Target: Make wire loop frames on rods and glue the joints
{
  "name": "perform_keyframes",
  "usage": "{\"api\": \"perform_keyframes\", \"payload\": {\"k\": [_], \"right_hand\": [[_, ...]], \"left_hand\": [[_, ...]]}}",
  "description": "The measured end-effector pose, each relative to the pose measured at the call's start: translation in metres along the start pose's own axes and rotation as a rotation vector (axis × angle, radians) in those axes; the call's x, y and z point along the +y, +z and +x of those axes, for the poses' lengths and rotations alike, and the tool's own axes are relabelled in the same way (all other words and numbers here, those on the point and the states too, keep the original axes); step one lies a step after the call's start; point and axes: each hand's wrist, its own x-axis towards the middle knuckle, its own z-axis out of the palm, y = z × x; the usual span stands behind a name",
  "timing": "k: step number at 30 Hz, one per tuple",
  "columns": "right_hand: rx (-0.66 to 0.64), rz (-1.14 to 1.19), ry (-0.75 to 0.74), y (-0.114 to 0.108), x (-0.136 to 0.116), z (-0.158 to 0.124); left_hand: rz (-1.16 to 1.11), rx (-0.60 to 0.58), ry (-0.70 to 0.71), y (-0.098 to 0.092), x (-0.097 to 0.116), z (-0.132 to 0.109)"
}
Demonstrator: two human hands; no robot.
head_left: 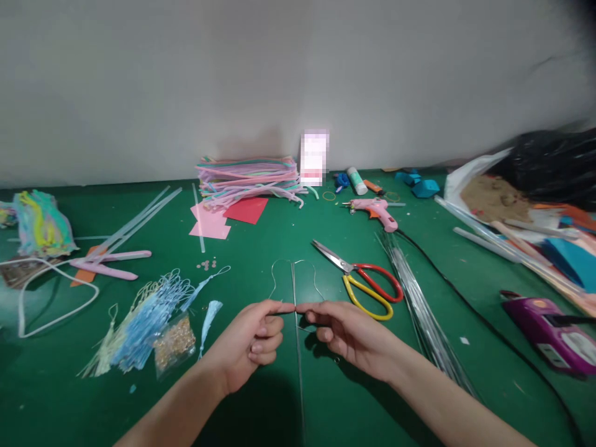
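Thin silvery wire (294, 282) runs up the middle of the green table, and its upper end bends out into a curved loop on each side. My left hand (254, 338) is on the left of the wire, its index finger stretched to the wire and its other fingers curled. From the other side my right hand (351, 335) meets it, the fingertips touching at the wire. Both hands look closed on the wire's side parts, partly hidden by the fingers. Scissors (347, 267) with one red and one yellow handle lie open beyond my right hand.
Blue tassels (149, 329) and a bag of gold bits (174, 344) lie left. Right are a wire bundle (414, 304), a pink glue gun (372, 208) with its black cord, and a purple power strip (544, 332). Pipe cleaners (249, 177) lie by the wall.
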Motion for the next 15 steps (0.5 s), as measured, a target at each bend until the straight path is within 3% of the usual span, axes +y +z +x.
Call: {"api": "perform_keyframes", "payload": {"k": [10,15], "right_hand": [[0.071,-0.325,-0.159,0.003,0.009,0.011],[0.115,-0.413,-0.169,0.005,0.011,0.014]], "left_hand": [[0.055,-0.037,0.058,0.009,0.002,-0.015],[0.08,-0.062,0.054,0.012,-0.001,-0.019]]}}
